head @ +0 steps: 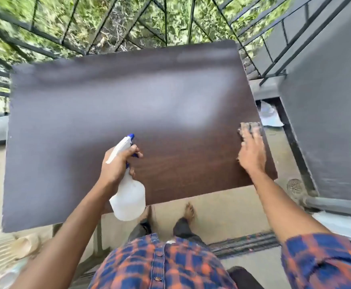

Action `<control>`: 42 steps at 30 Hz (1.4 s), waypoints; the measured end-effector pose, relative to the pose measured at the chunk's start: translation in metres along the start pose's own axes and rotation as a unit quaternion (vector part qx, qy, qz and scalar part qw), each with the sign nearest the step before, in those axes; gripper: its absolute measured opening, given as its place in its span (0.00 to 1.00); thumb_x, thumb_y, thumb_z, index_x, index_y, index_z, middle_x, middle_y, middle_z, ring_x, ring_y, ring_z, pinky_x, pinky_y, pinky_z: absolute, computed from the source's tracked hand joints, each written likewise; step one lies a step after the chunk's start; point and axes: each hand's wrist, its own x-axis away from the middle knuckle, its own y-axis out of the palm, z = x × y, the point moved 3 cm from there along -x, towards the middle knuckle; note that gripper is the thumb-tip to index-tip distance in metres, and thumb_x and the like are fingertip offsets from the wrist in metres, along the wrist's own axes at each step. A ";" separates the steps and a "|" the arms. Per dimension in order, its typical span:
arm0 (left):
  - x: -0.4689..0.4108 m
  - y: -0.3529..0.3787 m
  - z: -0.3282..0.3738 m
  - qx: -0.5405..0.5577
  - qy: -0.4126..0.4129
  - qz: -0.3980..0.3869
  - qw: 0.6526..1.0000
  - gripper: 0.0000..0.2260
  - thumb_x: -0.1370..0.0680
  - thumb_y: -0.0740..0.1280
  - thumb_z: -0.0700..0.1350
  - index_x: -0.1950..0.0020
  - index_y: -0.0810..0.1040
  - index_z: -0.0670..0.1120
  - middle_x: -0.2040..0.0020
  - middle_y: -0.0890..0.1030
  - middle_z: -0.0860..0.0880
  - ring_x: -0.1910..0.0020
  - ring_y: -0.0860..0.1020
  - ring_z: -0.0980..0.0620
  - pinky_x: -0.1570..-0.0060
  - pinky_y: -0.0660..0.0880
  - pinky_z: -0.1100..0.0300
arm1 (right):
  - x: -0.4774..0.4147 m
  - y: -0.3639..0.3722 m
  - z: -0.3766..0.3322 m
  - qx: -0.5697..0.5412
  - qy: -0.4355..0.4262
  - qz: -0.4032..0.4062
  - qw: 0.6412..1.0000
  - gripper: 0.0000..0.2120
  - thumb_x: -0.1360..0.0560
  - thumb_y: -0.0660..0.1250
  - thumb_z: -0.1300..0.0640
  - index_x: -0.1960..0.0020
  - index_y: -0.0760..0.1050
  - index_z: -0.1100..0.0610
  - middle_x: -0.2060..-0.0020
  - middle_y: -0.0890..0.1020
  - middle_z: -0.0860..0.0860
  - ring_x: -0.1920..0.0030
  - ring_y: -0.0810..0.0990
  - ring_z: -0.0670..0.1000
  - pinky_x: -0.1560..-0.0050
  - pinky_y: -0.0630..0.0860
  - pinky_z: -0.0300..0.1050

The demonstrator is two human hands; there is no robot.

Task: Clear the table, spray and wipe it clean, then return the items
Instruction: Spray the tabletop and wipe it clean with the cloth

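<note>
A dark brown wooden table (87, 122) fills the middle of the view, its top bare. My left hand (116, 165) grips a white spray bottle (128, 197) with a blue nozzle, held over the table's near edge and pointing away from me. My right hand (251, 153) lies flat on a grey-brown cloth (250, 128) at the table's right edge, fingers spread over it. The picture is blurred by motion.
A black metal railing (128, 28) with greenery behind it runs along the far side. A grey wall (326, 122) stands to the right. A striped mat (245, 244) lies on the floor. Pale items (24, 245) rest on a slatted surface at the lower left.
</note>
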 end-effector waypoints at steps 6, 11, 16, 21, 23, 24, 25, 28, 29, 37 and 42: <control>0.010 0.072 -0.003 -0.021 0.001 -0.029 0.999 0.03 0.22 0.68 0.44 0.54 0.82 0.48 0.60 0.84 0.46 0.80 0.66 0.48 0.76 0.67 0.61 | 0.071 0.006 0.066 -0.013 0.060 0.029 0.998 0.29 0.21 0.64 0.63 0.21 0.64 0.51 0.21 0.62 0.55 0.26 0.66 0.62 0.27 0.65 0.56; 0.018 0.099 -0.009 -0.031 -0.002 -0.036 0.999 0.04 0.22 0.68 0.43 0.55 0.82 0.47 0.61 0.85 0.46 0.80 0.67 0.48 0.76 0.67 0.62 | 0.156 0.053 -0.006 -0.005 -0.098 -0.012 0.995 0.33 0.27 0.66 0.67 0.24 0.68 0.51 0.22 0.66 0.53 0.25 0.67 0.60 0.25 0.64 0.59; 0.027 0.120 -0.011 -0.054 -0.010 -0.048 0.997 0.08 0.27 0.69 0.48 0.59 0.81 0.43 0.59 0.85 0.45 0.79 0.67 0.47 0.75 0.67 0.60 | 0.139 0.047 -0.023 0.002 -0.286 -0.080 0.955 0.30 0.28 0.60 0.63 0.28 0.72 0.44 0.24 0.69 0.45 0.25 0.68 0.55 0.27 0.66 0.59; 0.037 0.127 -0.011 -0.053 -0.008 -0.044 0.998 0.06 0.24 0.69 0.46 0.60 0.81 0.46 0.59 0.85 0.45 0.79 0.67 0.48 0.76 0.68 0.60 | 0.080 0.006 0.076 -0.016 -0.063 0.001 0.998 0.24 0.20 0.61 0.65 0.27 0.73 0.50 0.23 0.68 0.51 0.25 0.67 0.58 0.26 0.64 0.58; 0.042 0.126 -0.010 -0.042 -0.009 -0.038 0.998 0.06 0.26 0.69 0.47 0.60 0.82 0.46 0.59 0.85 0.44 0.79 0.66 0.48 0.76 0.68 0.61 | 0.076 -0.003 0.102 -0.035 -0.029 0.024 0.999 0.23 0.20 0.62 0.66 0.28 0.74 0.52 0.24 0.70 0.52 0.26 0.69 0.58 0.27 0.65 0.57; 0.044 0.125 -0.008 -0.040 -0.008 -0.037 0.998 0.07 0.26 0.69 0.48 0.60 0.81 0.46 0.59 0.85 0.44 0.79 0.66 0.48 0.76 0.68 0.60 | 0.078 -0.003 0.105 -0.050 -0.023 0.035 0.998 0.23 0.21 0.62 0.66 0.29 0.76 0.52 0.25 0.70 0.52 0.27 0.70 0.58 0.26 0.65 0.56; 0.046 0.123 -0.007 -0.039 -0.006 -0.039 0.998 0.07 0.27 0.69 0.49 0.60 0.81 0.46 0.59 0.85 0.44 0.79 0.66 0.48 0.76 0.68 0.60 | 0.080 -0.002 0.105 -0.070 -0.010 0.051 0.996 0.23 0.22 0.63 0.67 0.30 0.77 0.52 0.25 0.71 0.52 0.27 0.71 0.58 0.26 0.65 0.55; 0.052 0.114 -0.007 -0.036 -0.007 -0.036 0.999 0.08 0.27 0.69 0.49 0.59 0.80 0.45 0.59 0.85 0.44 0.79 0.66 0.47 0.76 0.68 0.60 | 0.097 0.006 0.089 -0.118 0.066 0.103 0.986 0.23 0.24 0.65 0.69 0.32 0.79 0.53 0.26 0.72 0.52 0.28 0.71 0.59 0.27 0.68 0.55; 0.054 0.110 -0.007 -0.040 -0.006 -0.034 0.999 0.08 0.27 0.68 0.49 0.58 0.80 0.44 0.59 0.85 0.45 0.79 0.66 0.47 0.76 0.68 0.60 | 0.105 0.010 0.083 -0.121 0.088 0.113 0.982 0.24 0.24 0.64 0.70 0.31 0.78 0.54 0.26 0.71 0.53 0.28 0.71 0.60 0.27 0.68 0.56; 0.064 0.046 -0.016 -0.047 -0.003 -0.001 0.999 0.08 0.25 0.68 0.48 0.58 0.80 0.45 0.58 0.84 0.46 0.78 0.66 0.47 0.71 0.67 0.57 | 0.172 0.045 -0.003 -0.102 0.072 0.067 0.990 0.26 0.28 0.67 0.71 0.32 0.78 0.57 0.27 0.73 0.57 0.29 0.72 0.64 0.30 0.67 0.59; 0.073 -0.026 -0.033 -0.026 0.004 0.025 0.999 0.08 0.25 0.68 0.49 0.62 0.80 0.48 0.57 0.85 0.45 0.80 0.67 0.46 0.68 0.68 0.53 | 0.211 0.079 -0.099 -0.077 -0.078 -0.004 0.994 0.26 0.33 0.69 0.70 0.36 0.81 0.57 0.31 0.77 0.58 0.31 0.75 0.64 0.32 0.72 0.58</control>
